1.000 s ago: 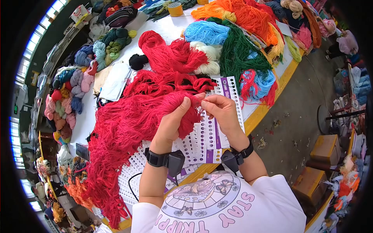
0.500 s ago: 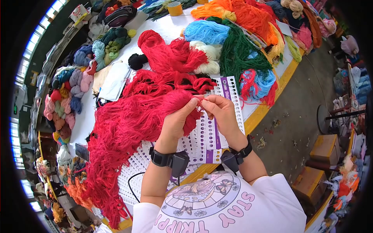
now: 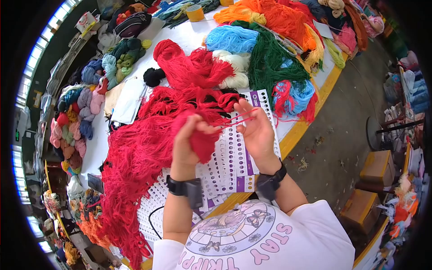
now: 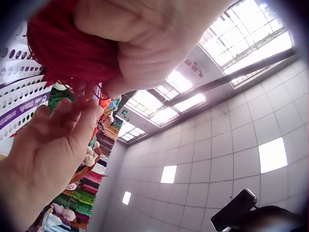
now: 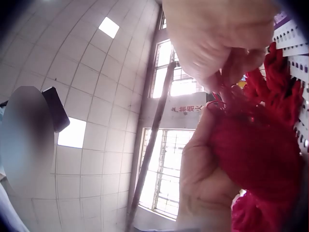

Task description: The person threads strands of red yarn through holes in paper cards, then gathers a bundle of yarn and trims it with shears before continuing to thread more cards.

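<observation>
My left hand (image 3: 185, 143) grips a thick bundle of red yarn (image 3: 204, 146), which bulges out beside the thumb. From it, a few thin red strands (image 3: 234, 121) stretch across to my right hand (image 3: 260, 137), whose fingertips pinch them. The bundle (image 5: 256, 150) fills much of the right wrist view, below the right fingers. Under the left hand spreads a large tangled pile of red yarn (image 3: 139, 139) that runs down over the table's front. White cards (image 3: 231, 164) with rows of punched holes and purple strips lie beneath both hands.
Light-blue yarn (image 3: 231, 38), cream yarn (image 3: 240, 78), dark green yarn (image 3: 274, 67) and orange yarn (image 3: 288, 22) lie at the table's back. Left of the red pile are a black ball (image 3: 154, 77) and white papers (image 3: 128, 105). The table's yellow edge (image 3: 306, 128) runs along the right.
The hands, close together before, have drawn apart, and red strands now stretch between them. The right fingers have spread somewhat. The head view has shifted slightly.
</observation>
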The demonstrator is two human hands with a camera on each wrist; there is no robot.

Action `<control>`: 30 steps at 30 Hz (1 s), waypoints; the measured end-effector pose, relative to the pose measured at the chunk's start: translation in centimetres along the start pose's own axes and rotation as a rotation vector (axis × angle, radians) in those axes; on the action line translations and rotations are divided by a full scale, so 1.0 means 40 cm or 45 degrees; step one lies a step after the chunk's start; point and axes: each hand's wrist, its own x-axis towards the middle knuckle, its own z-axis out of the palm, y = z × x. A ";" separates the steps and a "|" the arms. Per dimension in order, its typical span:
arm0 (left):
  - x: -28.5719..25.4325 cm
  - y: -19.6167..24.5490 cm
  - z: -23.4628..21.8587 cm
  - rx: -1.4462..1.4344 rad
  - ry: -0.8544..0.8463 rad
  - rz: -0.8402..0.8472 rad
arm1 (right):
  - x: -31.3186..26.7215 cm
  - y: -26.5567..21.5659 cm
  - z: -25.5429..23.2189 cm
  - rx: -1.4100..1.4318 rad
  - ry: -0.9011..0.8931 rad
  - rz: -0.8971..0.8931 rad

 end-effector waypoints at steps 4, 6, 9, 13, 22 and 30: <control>-0.032 0.206 -0.060 -0.882 -0.263 0.263 | 0.023 -0.195 -0.226 0.661 -0.034 0.203; -0.086 0.331 -0.140 -0.832 -0.376 0.512 | -0.016 -0.438 -0.365 0.031 0.342 -0.666; -0.090 0.357 -0.154 -0.578 -0.526 0.580 | -0.112 -0.729 -0.516 -0.116 1.053 -1.463; 0.008 0.152 0.001 0.093 -0.147 0.264 | 0.036 -0.445 -0.224 -0.691 0.663 -0.778; 0.128 -0.153 -0.020 0.625 0.027 -0.464 | 0.090 -0.056 -0.114 -0.762 -0.571 0.459; 0.106 -0.105 -0.015 0.684 0.304 -0.077 | 0.133 -0.056 -0.117 -1.585 -0.360 0.065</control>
